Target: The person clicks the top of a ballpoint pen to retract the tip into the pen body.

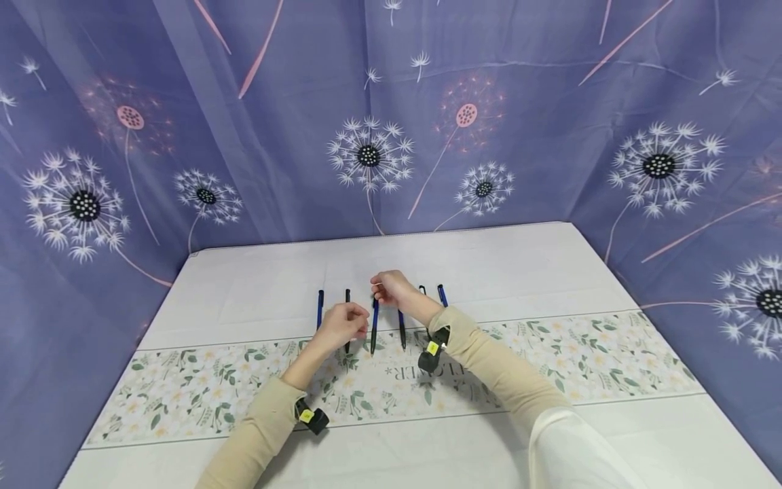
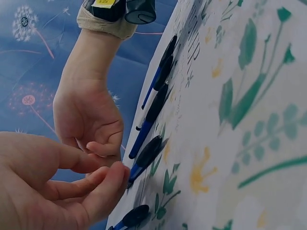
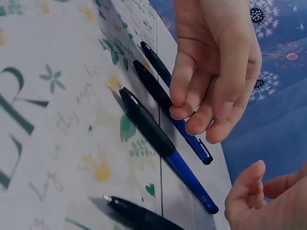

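Note:
Several pens with blue barrels and black grips lie side by side on the table. My left hand [image 1: 342, 324] hovers over the pens at the left, its fingers loosely bent and fingertips close together, with nothing visible between them. Beyond the far end of the middle pen [image 1: 374, 329], my right hand [image 1: 394, 292] hangs with relaxed fingers. In the right wrist view, that pen [image 3: 165, 148] lies below the left hand [image 3: 216, 81], apart from its fingertips. The right hand [image 3: 273, 206] is partly cut off by the frame there. The right forearm hides parts of the pens at the right.
A white tablecloth [image 1: 269, 272] with a floral printed band [image 1: 201, 387] covers the table. Leftmost is a blue pen [image 1: 320, 307], and rightmost another blue pen [image 1: 442, 295]. A purple dandelion-patterned curtain [image 1: 293, 102] surrounds the back and sides.

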Motion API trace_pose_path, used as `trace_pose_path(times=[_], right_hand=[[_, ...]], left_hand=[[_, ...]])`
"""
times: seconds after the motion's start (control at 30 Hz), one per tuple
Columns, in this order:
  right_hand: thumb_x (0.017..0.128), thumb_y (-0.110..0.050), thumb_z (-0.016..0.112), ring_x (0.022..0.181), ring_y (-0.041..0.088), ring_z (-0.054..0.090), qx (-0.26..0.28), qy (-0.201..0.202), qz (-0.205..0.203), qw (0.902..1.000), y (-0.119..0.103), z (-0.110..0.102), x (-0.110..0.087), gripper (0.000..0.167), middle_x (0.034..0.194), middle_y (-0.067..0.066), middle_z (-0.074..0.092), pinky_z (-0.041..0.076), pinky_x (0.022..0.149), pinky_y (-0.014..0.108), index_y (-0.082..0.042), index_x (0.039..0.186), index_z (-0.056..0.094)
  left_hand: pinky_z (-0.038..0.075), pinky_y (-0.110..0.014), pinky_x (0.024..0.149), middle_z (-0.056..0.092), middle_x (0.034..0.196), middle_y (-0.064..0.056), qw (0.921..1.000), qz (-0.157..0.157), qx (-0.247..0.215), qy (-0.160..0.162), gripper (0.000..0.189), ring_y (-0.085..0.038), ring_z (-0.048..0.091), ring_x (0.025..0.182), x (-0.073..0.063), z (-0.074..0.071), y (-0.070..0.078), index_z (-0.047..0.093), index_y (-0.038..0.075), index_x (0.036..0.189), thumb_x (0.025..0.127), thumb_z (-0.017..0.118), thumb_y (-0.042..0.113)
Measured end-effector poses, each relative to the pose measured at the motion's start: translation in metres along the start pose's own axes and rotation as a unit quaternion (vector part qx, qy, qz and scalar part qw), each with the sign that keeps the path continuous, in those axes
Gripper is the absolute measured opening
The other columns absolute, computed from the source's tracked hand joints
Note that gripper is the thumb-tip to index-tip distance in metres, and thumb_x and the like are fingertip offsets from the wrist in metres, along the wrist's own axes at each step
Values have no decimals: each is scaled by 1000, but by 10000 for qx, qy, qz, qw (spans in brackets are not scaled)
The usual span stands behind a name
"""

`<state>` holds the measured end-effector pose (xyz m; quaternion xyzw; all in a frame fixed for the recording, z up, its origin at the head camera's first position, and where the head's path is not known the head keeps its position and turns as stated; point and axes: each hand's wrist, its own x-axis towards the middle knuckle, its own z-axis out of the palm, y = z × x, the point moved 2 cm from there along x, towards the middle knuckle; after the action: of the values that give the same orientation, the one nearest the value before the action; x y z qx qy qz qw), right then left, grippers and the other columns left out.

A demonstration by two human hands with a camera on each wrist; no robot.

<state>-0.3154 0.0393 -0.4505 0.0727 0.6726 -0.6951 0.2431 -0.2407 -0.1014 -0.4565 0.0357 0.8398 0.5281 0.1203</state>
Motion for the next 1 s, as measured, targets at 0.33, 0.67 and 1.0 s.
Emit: trace_pose_path(times=[0.33, 0.67, 1.0], right_hand=[[99, -11, 38, 59, 11, 52, -1357, 25, -17, 9907, -3, -3, -7, 35, 71, 2, 53, 49, 58, 22, 9, 124, 52], [98, -14, 40, 60, 16, 58, -2634, 170, -426, 9636, 1, -5, -8, 33, 72, 5, 55, 58, 60, 28, 8, 120, 55], [99, -16, 40, 56, 15, 58, -3083, 125, -415, 9503, -1, 0, -14, 25, 75, 7, 53, 61, 62, 30, 4, 102, 55]], left_hand=[[61, -29, 68, 69, 88, -16, 9990, -151, 419, -99, 18, -19, 70, 70, 2, 7, 1, 63, -6, 106, 92, 59, 5], [61, -30, 68, 68, 98, -19, 9973, -377, 608, -184, 22, -21, 71, 74, 1, 11, 2, 61, -6, 109, 91, 60, 6], [59, -31, 63, 69, 94, -20, 9911, -257, 1282, -243, 28, -20, 70, 69, 0, 17, 7, 59, -9, 110, 90, 64, 10]])
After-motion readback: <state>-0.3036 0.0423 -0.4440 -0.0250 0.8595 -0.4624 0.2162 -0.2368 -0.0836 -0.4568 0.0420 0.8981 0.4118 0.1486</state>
